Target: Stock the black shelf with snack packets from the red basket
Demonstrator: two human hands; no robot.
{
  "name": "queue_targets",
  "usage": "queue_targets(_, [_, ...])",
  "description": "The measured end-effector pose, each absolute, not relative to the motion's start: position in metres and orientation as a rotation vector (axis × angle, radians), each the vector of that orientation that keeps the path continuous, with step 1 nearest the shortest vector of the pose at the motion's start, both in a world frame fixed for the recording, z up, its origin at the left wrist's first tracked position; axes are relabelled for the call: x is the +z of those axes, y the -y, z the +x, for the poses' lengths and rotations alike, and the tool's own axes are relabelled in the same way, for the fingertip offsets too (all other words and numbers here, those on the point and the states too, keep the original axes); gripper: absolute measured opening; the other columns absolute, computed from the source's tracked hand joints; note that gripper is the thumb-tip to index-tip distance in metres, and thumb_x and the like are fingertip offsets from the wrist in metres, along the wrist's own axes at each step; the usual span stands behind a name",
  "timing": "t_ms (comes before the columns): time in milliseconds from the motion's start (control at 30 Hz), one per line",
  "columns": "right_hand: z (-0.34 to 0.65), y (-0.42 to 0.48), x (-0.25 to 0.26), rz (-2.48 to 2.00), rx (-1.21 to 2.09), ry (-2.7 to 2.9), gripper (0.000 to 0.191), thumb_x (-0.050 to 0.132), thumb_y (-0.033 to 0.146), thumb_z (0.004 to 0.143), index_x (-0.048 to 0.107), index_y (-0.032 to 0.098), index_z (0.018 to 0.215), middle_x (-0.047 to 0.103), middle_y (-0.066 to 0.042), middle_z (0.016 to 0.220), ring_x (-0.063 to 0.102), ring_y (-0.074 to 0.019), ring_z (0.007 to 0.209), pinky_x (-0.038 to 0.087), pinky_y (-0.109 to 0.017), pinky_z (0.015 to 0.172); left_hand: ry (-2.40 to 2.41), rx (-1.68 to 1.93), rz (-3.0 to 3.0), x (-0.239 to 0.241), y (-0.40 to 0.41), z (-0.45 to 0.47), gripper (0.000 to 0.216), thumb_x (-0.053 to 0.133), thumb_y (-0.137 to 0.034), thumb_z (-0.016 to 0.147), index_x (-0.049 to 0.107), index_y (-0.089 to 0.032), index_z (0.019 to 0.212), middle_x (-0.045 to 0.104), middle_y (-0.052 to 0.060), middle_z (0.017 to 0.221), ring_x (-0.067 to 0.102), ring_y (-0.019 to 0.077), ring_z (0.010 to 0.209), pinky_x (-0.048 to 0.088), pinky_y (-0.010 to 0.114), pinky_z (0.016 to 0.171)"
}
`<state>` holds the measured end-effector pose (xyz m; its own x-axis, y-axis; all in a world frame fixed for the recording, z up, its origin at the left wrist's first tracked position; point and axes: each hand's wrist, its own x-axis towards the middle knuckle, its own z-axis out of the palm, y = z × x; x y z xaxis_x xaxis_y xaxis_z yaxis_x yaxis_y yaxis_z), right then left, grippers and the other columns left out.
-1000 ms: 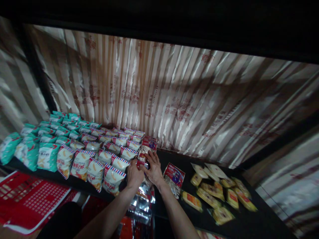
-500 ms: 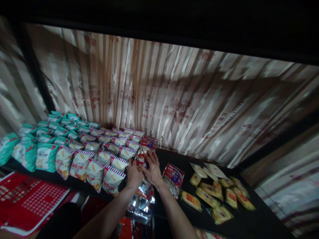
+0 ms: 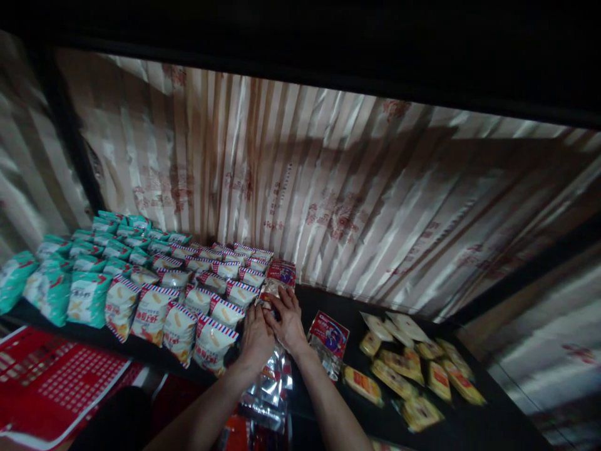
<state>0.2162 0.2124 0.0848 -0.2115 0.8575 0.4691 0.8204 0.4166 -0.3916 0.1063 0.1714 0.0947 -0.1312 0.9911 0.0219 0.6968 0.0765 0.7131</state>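
My left hand (image 3: 257,335) and my right hand (image 3: 288,321) lie side by side on a row of red-and-clear snack packets (image 3: 280,274) that runs back along the dark shelf (image 3: 323,300). The fingers of both hands press down on a packet in the row; they look curled over it. Shiny silver packets (image 3: 270,391) hang over the shelf's front edge just below my wrists. Rows of white packets with red-blue striped edges (image 3: 213,341) stand directly left of my left hand.
Teal packets (image 3: 84,294) fill the shelf's far left. A lone red-and-blue packet (image 3: 328,335) lies right of my hands, then several yellow packets (image 3: 413,369). A striped foil sheet (image 3: 328,188) backs the shelf. A red basket (image 3: 51,376) sits lower left.
Both hands have shifted slightly forward and down on the red packet row; the right hand now lies flatter over it. The view has drifted a little.
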Motion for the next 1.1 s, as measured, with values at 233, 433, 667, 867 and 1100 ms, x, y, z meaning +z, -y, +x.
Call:
queue_targets(233, [0.215, -0.213, 0.088, -1.43, 0.074, 1.998, 0.035, 0.05, 0.036, 0.085, 0.064, 0.024, 0.115, 0.046, -0.009, 0.139, 0.029, -0.0306, 0.134, 0.037, -0.051, 0.101, -1.876, 0.768, 1.813, 0.093, -0.165, 0.107, 0.059, 0.037, -0.007, 0.077, 0.036, 0.001, 0.136, 0.028, 0.02, 0.148, 0.022, 0.0272, 0.138, 0.019, 0.037, 0.114])
queue_targets(433, [0.217, -0.216, 0.083, -1.406, 0.098, 1.975, 0.034, 0.05, 0.032, 0.084, 0.065, 0.021, 0.112, 0.048, -0.011, 0.136, 0.03, -0.0289, 0.134, 0.037, -0.051, 0.103, -1.857, 0.741, 1.969, 0.095, -0.147, 0.106, 0.059, 0.039, -0.014, 0.08, 0.035, -0.005, 0.138, 0.027, 0.016, 0.149, 0.018, 0.0274, 0.139, 0.022, 0.043, 0.114])
queue_targets(667, [0.216, -0.216, 0.082, -1.412, 0.072, 1.978, 0.035, 0.054, 0.036, 0.082, 0.066, 0.021, 0.111, 0.051, -0.012, 0.134, 0.032, -0.03, 0.133, 0.037, -0.051, 0.102, -1.677, 0.787, 2.262, 0.093, -0.101, 0.093, 0.052, 0.046, -0.019, 0.079, 0.048, -0.016, 0.132, 0.03, 0.01, 0.148, 0.022, 0.0288, 0.138, 0.024, 0.05, 0.112])
queue_targets(867, [0.212, -0.214, 0.092, -1.418, 0.016, 1.987, 0.036, 0.054, 0.039, 0.082, 0.064, 0.023, 0.112, 0.05, -0.009, 0.135, 0.032, -0.0302, 0.133, 0.037, -0.05, 0.101, -1.596, 0.834, 2.384, 0.085, -0.081, 0.083, 0.054, 0.05, -0.026, 0.081, 0.043, -0.024, 0.135, 0.03, 0.005, 0.149, 0.021, 0.0311, 0.138, 0.025, 0.053, 0.111])
queue_targets(1100, [0.208, -0.211, 0.101, -1.53, -0.019, 1.994, 0.03, 0.052, 0.036, 0.084, 0.065, 0.025, 0.109, 0.053, -0.008, 0.132, 0.032, -0.0307, 0.133, 0.028, -0.054, 0.103, -1.548, 0.815, 2.416, 0.076, -0.077, 0.08, 0.059, 0.052, -0.029, 0.08, 0.04, -0.024, 0.137, 0.028, 0.006, 0.149, 0.019, 0.0321, 0.139, 0.025, 0.054, 0.111])
